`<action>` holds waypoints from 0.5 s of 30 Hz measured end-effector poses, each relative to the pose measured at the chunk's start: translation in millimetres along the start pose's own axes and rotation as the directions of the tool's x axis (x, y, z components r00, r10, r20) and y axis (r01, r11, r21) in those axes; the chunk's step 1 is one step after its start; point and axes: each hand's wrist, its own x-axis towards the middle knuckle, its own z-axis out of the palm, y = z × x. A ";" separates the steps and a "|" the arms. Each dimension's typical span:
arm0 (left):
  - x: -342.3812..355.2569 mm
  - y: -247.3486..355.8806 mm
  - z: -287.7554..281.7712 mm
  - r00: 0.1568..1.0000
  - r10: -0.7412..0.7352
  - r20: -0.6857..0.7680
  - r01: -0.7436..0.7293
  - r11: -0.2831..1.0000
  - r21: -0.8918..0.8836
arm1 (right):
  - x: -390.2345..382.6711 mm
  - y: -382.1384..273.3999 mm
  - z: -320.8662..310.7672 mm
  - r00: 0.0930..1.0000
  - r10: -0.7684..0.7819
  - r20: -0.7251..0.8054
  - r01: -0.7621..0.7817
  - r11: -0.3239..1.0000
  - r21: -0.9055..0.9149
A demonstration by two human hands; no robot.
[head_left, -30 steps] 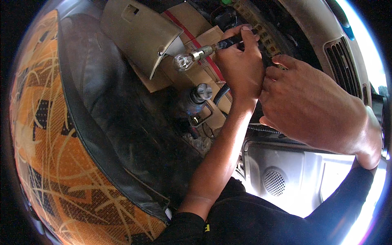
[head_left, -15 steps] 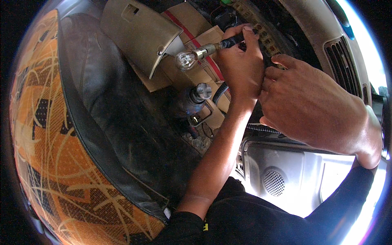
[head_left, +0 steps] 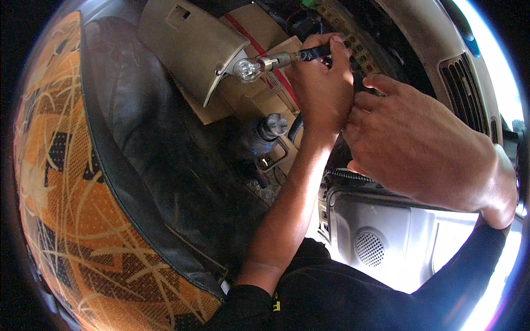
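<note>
My left hand (head_left: pixel 323 91) is closed around the black-taped end (head_left: pixel 316 53) of a test lamp. From its fist a clear glass bulb (head_left: pixel 248 70) in a metal socket (head_left: pixel 280 60) sticks out to the left. My right hand (head_left: pixel 422 140) is beside the left wrist, back of the hand up and fingers curled inward. Whatever those fingers hold is hidden beneath them. Just beyond both hands runs a yellowish strip of fuse or terminal slots (head_left: pixel 356 49) under the dashboard.
An open glove-box lid (head_left: pixel 190 47) hangs at upper left over cardboard (head_left: pixel 262 27). Below stands what looks like a bottle jack (head_left: pixel 265 138). An orange-patterned seat (head_left: pixel 61 187) fills the left side. A door panel with speaker grille (head_left: pixel 369 248) and an air vent (head_left: pixel 466 91) are on the right.
The test lamp has shifted slightly left and up and lies more level. My left hand has moved a little left with it; the right hand has shifted slightly left.
</note>
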 end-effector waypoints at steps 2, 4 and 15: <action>2.1 -4.6 -1.9 0.998 0.058 -0.026 -0.059 0.998 -0.033 | 3.0 -0.3 -2.1 1.000 -0.012 -0.005 0.012 1.000 -0.002; -1.2 4.5 -0.9 0.993 0.117 -0.014 -0.115 0.987 0.108 | 1.7 1.1 -0.4 1.000 -0.007 -0.004 0.007 1.000 0.008; 3.4 -3.8 -7.1 0.992 0.114 0.061 -0.117 0.992 0.051 | 4.5 1.2 2.1 0.993 -0.043 -0.113 0.050 0.997 0.062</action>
